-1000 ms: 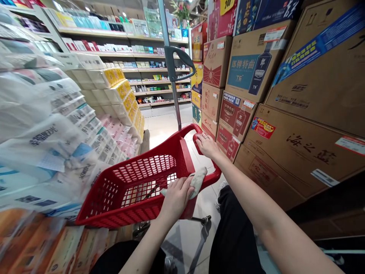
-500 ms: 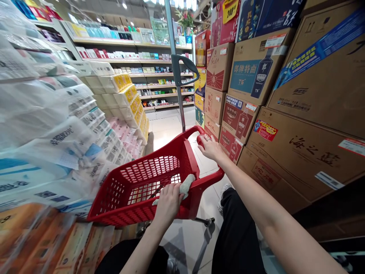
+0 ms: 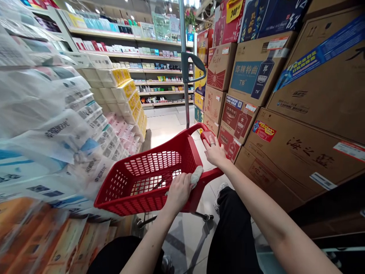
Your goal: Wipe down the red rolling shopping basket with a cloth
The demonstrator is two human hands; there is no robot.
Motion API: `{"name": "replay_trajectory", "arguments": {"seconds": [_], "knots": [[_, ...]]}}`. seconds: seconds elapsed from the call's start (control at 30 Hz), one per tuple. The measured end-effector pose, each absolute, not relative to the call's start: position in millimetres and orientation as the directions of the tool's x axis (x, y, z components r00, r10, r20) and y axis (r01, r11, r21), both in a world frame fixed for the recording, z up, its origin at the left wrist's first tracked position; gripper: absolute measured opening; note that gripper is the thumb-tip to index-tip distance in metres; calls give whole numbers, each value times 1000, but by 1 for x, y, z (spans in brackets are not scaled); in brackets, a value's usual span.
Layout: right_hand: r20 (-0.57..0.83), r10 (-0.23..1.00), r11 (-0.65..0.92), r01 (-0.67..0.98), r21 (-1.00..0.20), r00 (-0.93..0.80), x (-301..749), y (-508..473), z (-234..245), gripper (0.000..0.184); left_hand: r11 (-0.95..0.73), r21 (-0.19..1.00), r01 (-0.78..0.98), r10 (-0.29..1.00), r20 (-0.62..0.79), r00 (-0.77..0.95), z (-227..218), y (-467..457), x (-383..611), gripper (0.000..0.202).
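Note:
A red plastic shopping cart [image 3: 125,208] with perforated basket walls stands tilted across the middle of the view. Folded over its near rim is a pale grey-green cloth [image 3: 196,176], and my left hand [image 3: 179,190] is closed around cloth and rim together. My right hand [image 3: 215,151] lies over the cart's red handle [image 3: 205,134], its fingers curled onto it and a ring on one finger. A grey pole with a dark loop grip [image 3: 185,68] rises from the far side of the cart. Part of the cloth is hidden behind my left hand.
Stacked cardboard cartons [image 3: 285,152] form a wall close on the right. Plastic-wrapped tissue packs [image 3: 57,129] crowd the left side, with orange packs [image 3: 28,236] at lower left. Product shelves [image 3: 165,70] stand behind a tiled floor [image 3: 164,121].
The cart with its pole has shifted to the right and slightly upward in view. Both hands have moved along with it, keeping their holds on the cloth-covered rim and the handle.

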State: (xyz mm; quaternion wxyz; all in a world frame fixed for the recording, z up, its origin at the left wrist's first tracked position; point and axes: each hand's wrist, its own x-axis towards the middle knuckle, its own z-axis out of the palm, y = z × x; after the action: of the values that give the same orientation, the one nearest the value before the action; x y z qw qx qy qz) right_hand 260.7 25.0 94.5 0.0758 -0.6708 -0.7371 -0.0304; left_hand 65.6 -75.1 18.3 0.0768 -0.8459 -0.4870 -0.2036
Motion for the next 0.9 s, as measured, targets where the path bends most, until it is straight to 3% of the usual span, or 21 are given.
{"name": "replay_trajectory", "arguments": {"seconds": [0.4, 0.7, 0.9], "knots": [[156, 983, 106, 992, -67, -95, 264, 33, 96, 56, -347, -18, 938, 840, 438, 320, -12, -64, -28, 22], [120, 987, 105, 994, 5, -105, 262, 36, 97, 63, -481, 50, 876, 792, 454, 409, -1, -58, 39, 27], [186, 963, 202, 979, -15, -196, 258, 19, 103, 50, -482, 53, 874, 788, 461, 407, 2, -58, 36, 25]]}}
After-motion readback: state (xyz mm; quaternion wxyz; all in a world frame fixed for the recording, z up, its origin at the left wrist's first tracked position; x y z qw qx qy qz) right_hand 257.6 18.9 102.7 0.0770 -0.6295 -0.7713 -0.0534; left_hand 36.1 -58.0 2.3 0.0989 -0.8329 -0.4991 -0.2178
